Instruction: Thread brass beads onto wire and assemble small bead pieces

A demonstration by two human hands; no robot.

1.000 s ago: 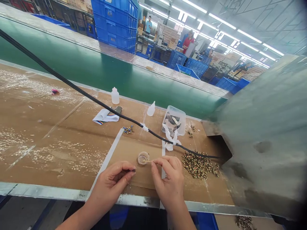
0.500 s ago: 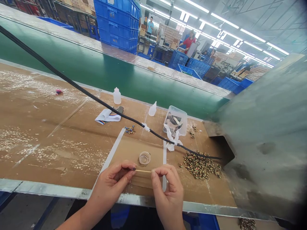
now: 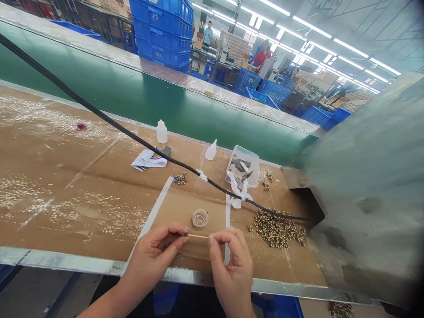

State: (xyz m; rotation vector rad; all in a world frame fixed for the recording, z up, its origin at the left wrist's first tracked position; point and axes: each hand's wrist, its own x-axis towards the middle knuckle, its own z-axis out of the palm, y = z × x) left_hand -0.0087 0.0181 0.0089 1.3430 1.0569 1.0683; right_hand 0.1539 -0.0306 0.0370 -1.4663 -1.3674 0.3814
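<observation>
The left hand (image 3: pixel 152 260) and right hand (image 3: pixel 232 265) sit at six o'clock in the view, their fingers (image 3: pixel 172 232) pinched narrowly on either end of a thin wooden stick (image 3: pixel 198 236). The stick lies level between them, held apart and clear of the table, with a dark tip at its left end. A small clear plastic cup (image 3: pixel 200 218) stands just beyond it at twelve o'clock on a cardboard-covered table (image 3: pixel 66 212). A heap of small speckled parts (image 3: pixel 277 229) lies at two o'clock, both seemingly placed within easy reach. A second ago, the right hand sat nearer the cup; now it is further off.
</observation>
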